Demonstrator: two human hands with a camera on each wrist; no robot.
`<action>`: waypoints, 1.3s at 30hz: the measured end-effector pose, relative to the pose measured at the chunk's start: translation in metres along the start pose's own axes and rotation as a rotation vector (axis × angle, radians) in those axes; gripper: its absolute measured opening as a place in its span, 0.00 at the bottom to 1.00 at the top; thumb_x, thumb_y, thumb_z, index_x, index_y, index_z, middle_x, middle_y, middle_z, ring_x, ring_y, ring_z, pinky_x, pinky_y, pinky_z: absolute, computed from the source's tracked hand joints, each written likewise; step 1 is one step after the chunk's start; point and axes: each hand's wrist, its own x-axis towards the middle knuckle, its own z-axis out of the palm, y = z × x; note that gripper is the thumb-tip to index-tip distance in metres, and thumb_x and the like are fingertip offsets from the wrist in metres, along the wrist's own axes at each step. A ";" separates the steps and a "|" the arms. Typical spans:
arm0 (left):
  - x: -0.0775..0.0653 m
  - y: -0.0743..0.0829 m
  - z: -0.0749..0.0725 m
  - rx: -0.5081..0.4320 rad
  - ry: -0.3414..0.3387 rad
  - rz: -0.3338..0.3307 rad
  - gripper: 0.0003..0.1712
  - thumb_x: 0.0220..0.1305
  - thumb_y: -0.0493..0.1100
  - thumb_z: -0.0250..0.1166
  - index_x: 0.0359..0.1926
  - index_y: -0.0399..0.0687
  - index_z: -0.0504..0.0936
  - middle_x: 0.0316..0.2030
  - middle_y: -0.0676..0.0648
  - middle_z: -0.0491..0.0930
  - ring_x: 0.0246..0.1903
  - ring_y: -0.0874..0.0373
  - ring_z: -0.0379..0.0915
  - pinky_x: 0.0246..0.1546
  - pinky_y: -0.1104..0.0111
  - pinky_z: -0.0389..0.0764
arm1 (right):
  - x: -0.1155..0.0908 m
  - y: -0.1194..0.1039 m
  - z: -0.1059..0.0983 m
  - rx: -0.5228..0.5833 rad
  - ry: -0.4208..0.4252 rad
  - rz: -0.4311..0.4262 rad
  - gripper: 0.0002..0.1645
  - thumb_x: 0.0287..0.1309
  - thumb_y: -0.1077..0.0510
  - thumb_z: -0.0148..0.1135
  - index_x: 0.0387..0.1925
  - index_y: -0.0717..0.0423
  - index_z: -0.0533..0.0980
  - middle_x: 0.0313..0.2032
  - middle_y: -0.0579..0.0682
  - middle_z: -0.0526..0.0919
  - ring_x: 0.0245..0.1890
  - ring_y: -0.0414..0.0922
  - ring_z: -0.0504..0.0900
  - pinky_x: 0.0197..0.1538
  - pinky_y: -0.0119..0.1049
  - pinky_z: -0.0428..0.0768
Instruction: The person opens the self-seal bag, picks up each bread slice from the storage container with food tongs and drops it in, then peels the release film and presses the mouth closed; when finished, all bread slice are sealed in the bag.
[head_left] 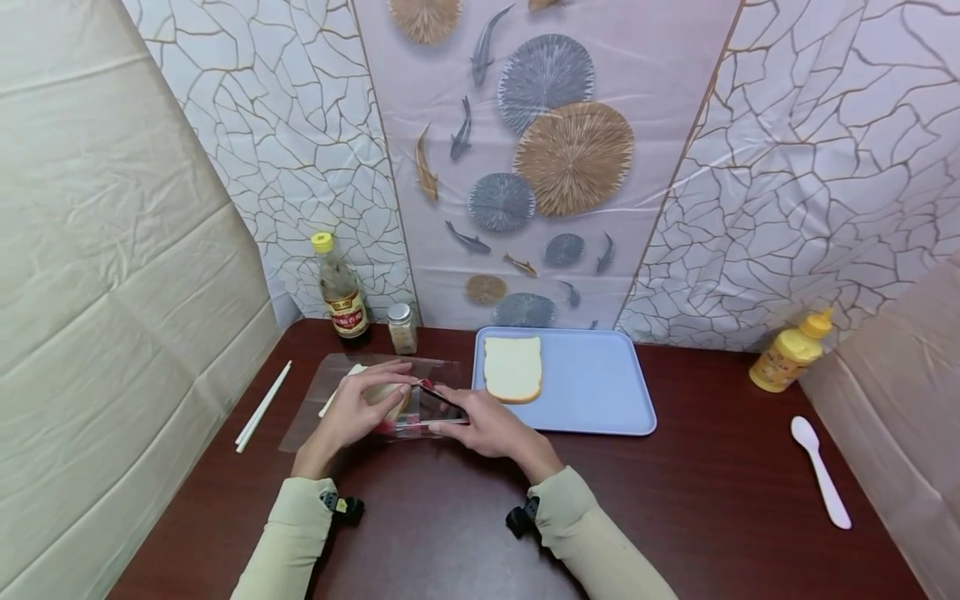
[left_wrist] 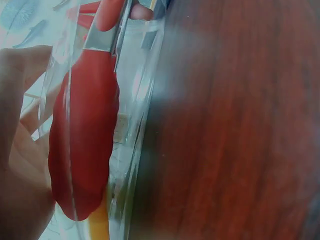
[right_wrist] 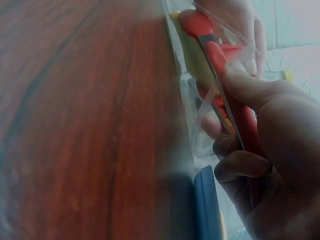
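My right hand (head_left: 487, 423) grips a pair of tongs (right_wrist: 244, 125) with red handles and red tips. In the left wrist view, one red tip (left_wrist: 86, 135) shows through clear plastic. A clear plastic bag (head_left: 306, 421) with a serrated edge lies on the table, with sliced bread (head_left: 357, 369) in it, partly hidden by my left hand (head_left: 360, 408). That hand pinches the bag near its right end, thumb and index finger close together beside the tongs. Just right of the hands, a blue tray (head_left: 592, 379) carries one bread slice (head_left: 513, 367).
White chopsticks (head_left: 262, 407) lie at the left. A sauce bottle (head_left: 342, 296) with a yellow cap and a small jar (head_left: 402, 328) stand at the back left. A yellow squeeze bottle (head_left: 787, 357) and a white spoon (head_left: 821, 471) are at the right. Patterned cloth hangs behind the table.
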 end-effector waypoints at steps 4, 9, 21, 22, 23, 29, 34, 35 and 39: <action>0.001 0.003 0.000 -0.048 -0.027 0.009 0.11 0.74 0.47 0.73 0.53 0.66 0.93 0.63 0.52 0.88 0.71 0.51 0.79 0.77 0.61 0.72 | -0.001 0.001 0.000 0.012 -0.009 -0.004 0.43 0.77 0.36 0.63 0.82 0.52 0.66 0.74 0.51 0.78 0.69 0.42 0.81 0.68 0.43 0.82; 0.004 0.010 0.001 -0.102 -0.077 0.064 0.11 0.75 0.44 0.72 0.53 0.64 0.93 0.63 0.50 0.88 0.70 0.49 0.79 0.75 0.73 0.69 | 0.000 -0.001 0.002 0.017 -0.025 -0.026 0.44 0.77 0.35 0.61 0.82 0.52 0.65 0.76 0.50 0.76 0.72 0.43 0.79 0.71 0.44 0.81; 0.003 0.014 0.007 -0.063 -0.105 0.054 0.12 0.73 0.44 0.73 0.53 0.66 0.93 0.60 0.50 0.89 0.70 0.50 0.80 0.76 0.61 0.73 | 0.002 -0.006 0.009 -0.092 -0.003 0.007 0.46 0.75 0.38 0.66 0.82 0.54 0.64 0.72 0.56 0.80 0.71 0.49 0.80 0.71 0.46 0.81; 0.003 0.014 0.007 -0.057 -0.107 0.050 0.12 0.73 0.44 0.73 0.53 0.65 0.93 0.61 0.51 0.89 0.71 0.49 0.79 0.76 0.58 0.73 | 0.002 -0.007 0.008 -0.102 -0.003 0.017 0.46 0.75 0.38 0.67 0.82 0.54 0.65 0.73 0.56 0.79 0.72 0.49 0.80 0.72 0.47 0.81; 0.003 0.013 0.007 -0.048 -0.106 0.050 0.12 0.73 0.44 0.74 0.53 0.65 0.93 0.61 0.51 0.89 0.71 0.49 0.79 0.76 0.54 0.73 | 0.002 -0.008 0.008 -0.109 -0.003 0.025 0.46 0.75 0.37 0.66 0.82 0.53 0.65 0.73 0.56 0.78 0.73 0.50 0.79 0.72 0.48 0.80; 0.002 0.011 0.008 -0.021 -0.098 0.048 0.11 0.74 0.45 0.72 0.54 0.64 0.93 0.64 0.49 0.87 0.76 0.41 0.71 0.78 0.39 0.66 | 0.002 -0.006 0.007 -0.024 0.004 0.010 0.42 0.74 0.36 0.67 0.78 0.52 0.70 0.67 0.53 0.84 0.66 0.49 0.83 0.67 0.45 0.83; 0.002 0.012 0.007 -0.022 -0.101 0.043 0.11 0.75 0.47 0.71 0.54 0.64 0.93 0.66 0.48 0.85 0.77 0.40 0.69 0.77 0.39 0.66 | 0.001 -0.001 0.007 0.116 -0.005 0.018 0.42 0.74 0.36 0.67 0.78 0.52 0.70 0.58 0.51 0.87 0.58 0.47 0.86 0.62 0.43 0.84; 0.002 0.013 0.006 -0.020 -0.100 0.040 0.11 0.75 0.48 0.71 0.54 0.64 0.93 0.66 0.49 0.85 0.77 0.41 0.70 0.77 0.39 0.67 | 0.001 0.000 0.007 0.123 -0.005 0.028 0.44 0.73 0.35 0.67 0.79 0.52 0.69 0.60 0.52 0.86 0.60 0.48 0.85 0.64 0.45 0.83; 0.005 0.016 0.005 -0.018 -0.064 0.051 0.10 0.74 0.47 0.73 0.53 0.60 0.93 0.63 0.50 0.87 0.73 0.42 0.74 0.76 0.40 0.68 | 0.001 0.000 0.005 0.096 0.013 0.062 0.51 0.69 0.30 0.68 0.81 0.52 0.67 0.69 0.56 0.81 0.66 0.50 0.82 0.66 0.52 0.83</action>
